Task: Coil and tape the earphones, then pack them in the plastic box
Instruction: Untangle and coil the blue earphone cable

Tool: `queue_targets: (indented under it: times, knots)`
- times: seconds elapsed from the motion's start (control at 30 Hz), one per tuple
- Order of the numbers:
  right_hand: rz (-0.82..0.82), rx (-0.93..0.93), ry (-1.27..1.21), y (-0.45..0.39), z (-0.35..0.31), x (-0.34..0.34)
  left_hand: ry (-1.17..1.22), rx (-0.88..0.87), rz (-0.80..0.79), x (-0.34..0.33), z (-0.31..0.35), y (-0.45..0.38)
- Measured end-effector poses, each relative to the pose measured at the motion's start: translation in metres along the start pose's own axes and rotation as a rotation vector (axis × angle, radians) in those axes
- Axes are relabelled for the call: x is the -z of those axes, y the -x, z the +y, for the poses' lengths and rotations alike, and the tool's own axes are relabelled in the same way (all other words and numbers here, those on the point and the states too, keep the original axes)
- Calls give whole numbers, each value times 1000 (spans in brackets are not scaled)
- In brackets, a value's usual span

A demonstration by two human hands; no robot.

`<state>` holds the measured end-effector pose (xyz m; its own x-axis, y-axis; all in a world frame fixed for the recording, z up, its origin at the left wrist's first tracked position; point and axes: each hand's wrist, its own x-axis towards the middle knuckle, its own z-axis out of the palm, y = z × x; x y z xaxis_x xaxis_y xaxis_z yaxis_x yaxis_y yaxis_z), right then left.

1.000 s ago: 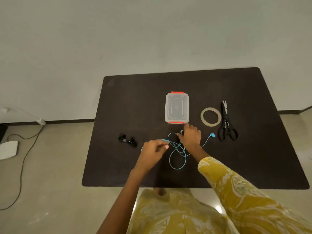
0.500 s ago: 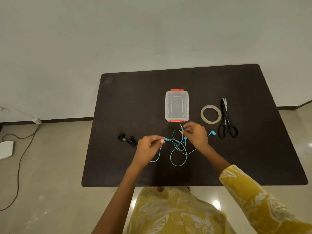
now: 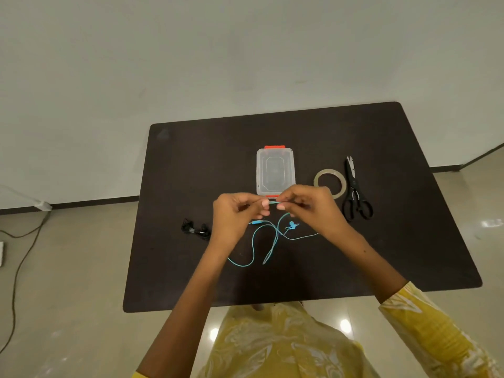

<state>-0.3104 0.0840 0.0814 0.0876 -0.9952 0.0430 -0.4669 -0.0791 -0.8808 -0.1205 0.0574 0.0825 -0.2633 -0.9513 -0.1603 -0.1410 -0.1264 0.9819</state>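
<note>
I am holding my blue earphones (image 3: 268, 236) up over the dark table (image 3: 409, 241), close to the front end of the plastic box (image 3: 275, 171). The wire is thin and bright blue, and it is all loose and wiggly, not rolled up at all. My left hand (image 3: 237, 214) and my right hand (image 3: 308, 208) are close together, and each one pinches the same short bit of wire with the fingertips. That short bit runs flat from left to right between my hands. From there the rest of the wire hangs down toward me in long bends, so most of it runs from the box end back toward my body. One loop curls out to the left near the table's front, and another strand runs off to the right under my right wrist. I can see a little blue earbud near the middle of the tangle. The box is see-through with orange clips at its two short ends, and its long side points away from me. A ring of tape (image 3: 328, 184) lies just right of the box, and black scissors (image 3: 356, 192) lie beside the tape with the blades pointing away from me. A small black clump, maybe black earphones (image 3: 195, 229), sits on the table left of my left hand.
</note>
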Motion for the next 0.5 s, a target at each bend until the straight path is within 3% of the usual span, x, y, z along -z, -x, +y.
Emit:
queue_targets:
  times: [0.2,0.33,0.5]
  knots:
    - [59,-30,-56,-6,-5,22,8,9,17,16,12,5]
    - [7,48,63,-12,-16,29,-141,-15,-58,20,15,7]
    - [-102,141,155,-17,-33,20,-33,2,-207,9,22,10]
